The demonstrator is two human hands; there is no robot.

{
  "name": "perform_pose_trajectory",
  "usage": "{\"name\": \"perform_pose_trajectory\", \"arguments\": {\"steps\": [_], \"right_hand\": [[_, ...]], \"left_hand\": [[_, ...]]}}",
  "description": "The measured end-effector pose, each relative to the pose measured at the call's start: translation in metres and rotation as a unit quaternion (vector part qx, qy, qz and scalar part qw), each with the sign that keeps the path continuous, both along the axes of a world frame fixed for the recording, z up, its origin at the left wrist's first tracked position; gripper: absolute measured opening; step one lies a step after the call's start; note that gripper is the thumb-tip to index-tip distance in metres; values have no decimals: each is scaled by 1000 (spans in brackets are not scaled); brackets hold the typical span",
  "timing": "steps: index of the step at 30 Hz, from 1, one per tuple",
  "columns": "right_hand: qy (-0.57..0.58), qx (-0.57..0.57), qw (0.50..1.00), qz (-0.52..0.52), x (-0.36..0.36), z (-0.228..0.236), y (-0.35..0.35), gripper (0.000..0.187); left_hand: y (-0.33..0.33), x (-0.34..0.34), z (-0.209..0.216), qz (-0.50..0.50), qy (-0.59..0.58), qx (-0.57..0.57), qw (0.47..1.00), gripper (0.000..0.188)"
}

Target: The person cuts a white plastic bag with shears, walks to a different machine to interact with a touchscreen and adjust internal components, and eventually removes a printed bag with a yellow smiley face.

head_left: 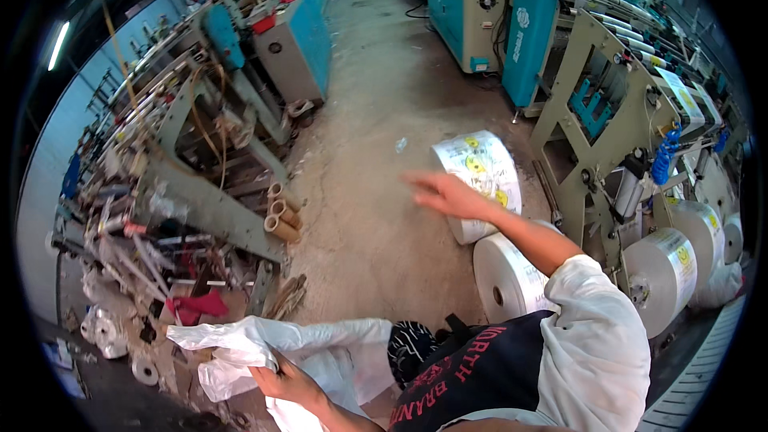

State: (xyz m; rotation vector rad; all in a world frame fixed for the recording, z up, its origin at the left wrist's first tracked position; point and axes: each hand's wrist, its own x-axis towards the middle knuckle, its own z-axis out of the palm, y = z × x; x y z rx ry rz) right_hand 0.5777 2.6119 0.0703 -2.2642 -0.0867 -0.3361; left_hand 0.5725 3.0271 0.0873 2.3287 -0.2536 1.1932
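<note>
White plastic film (320,336) hangs in loose folds at the lower left. My left hand (286,382) is closed around a bunched part of it, while the rest trails toward my legs. My right hand (450,195) reaches forward over the floor, its fingers stretched out and slightly blurred, with nothing in them. Closest to it is a large roll of printed film (474,162), white with yellow marks. My forearm crosses in front of that roll, so I cannot tell whether they touch. Nearer to me stands a second film roll (490,276), its core hole showing.
A machine frame (572,112) rises at right, with another film roll (660,280) below. Teal machine cabinets (464,12) flank the concrete aisle (364,104). At left, cardboard tubes (282,220) stand beside a cluttered metal frame (208,216). A red cloth (200,306) lies near the film.
</note>
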Motion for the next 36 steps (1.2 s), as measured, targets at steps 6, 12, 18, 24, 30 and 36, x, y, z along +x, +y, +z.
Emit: {"name": "perform_pose_trajectory", "arguments": {"steps": [6,12,18,24,30,36], "right_hand": [[-545,44,836,45,46,241,-25,56],[-662,-76,745,-28,114,292,-108,54],[-700,-158,692,-78,175,317,-195,52],[-683,-189,699,-96,253,313,-322,49],[-697,-153,695,-92,374,352,-422,47],[-690,-89,714,-82,451,287,-458,44]], "left_hand": [[-114,175,2,-131,7,-36,991,23],[-233,338,9,-270,48,-63,960,21],[-315,459,15,-397,29,-74,914,21],[-435,537,2,-384,202,-122,893,24],[-543,632,53,-360,168,-134,908,18],[-576,684,-6,-378,214,-218,874,22]]}}
